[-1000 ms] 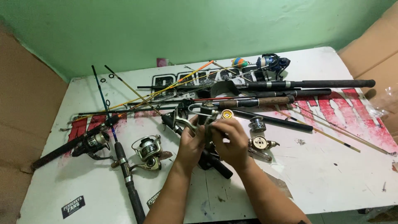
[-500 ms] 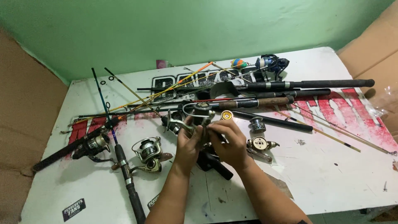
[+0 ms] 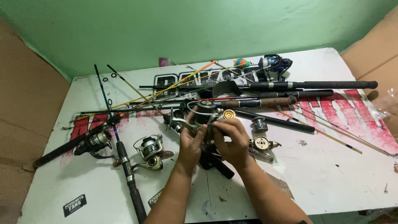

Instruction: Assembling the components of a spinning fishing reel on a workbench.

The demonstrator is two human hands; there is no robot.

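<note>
Both my hands hold a dark spinning reel (image 3: pixel 204 113) with a wire bail arm just above the white table (image 3: pixel 331 178). My left hand (image 3: pixel 190 143) grips its left side near the handle. My right hand (image 3: pixel 233 139) wraps the right side, fingers next to a small gold knob (image 3: pixel 229 113). Under my hands lies a black rod handle (image 3: pixel 215 162), partly hidden.
Several fishing rods (image 3: pixel 290 86) lie crossed over the far half of the table. A silver reel (image 3: pixel 150 151) and a black reel on a rod (image 3: pixel 96 142) sit at the left. Loose reel parts (image 3: pixel 262 143) rest to the right. Cardboard sheets flank the table.
My hands and the reel have stayed in about the same spot; the fingers have shifted slightly on the reel.
</note>
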